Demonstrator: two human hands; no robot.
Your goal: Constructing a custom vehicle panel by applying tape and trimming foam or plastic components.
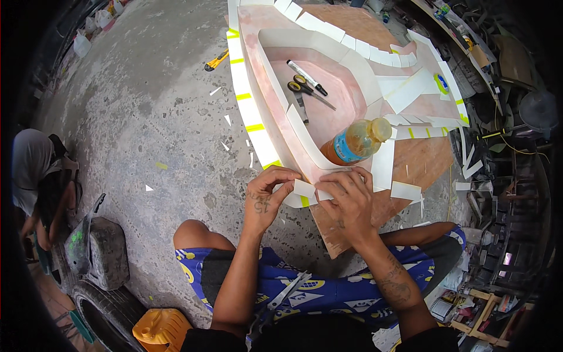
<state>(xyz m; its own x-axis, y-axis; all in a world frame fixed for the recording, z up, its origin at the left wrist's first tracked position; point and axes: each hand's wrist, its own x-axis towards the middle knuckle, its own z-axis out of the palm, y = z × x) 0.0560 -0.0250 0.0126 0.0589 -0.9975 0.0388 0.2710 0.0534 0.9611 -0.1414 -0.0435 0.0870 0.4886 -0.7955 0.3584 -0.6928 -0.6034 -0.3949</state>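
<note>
My left hand pinches a small white card piece at the near corner of a pink mould edged with white strips and yellow tape. My right hand rests beside it on the mould's rim, fingers bent and apart. A bottle of amber liquid with a blue label stands just beyond. In the mould's recess lie black-and-yellow scissors and a marker. Beneath the mould is a plywood board. Metal shears lie on my lap.
A yellow utility knife lies on the concrete floor among paper scraps. A co-worker crouches at left, near a tyre, a grey container and a yellow jerrycan. Clutter and a wooden crate line the right.
</note>
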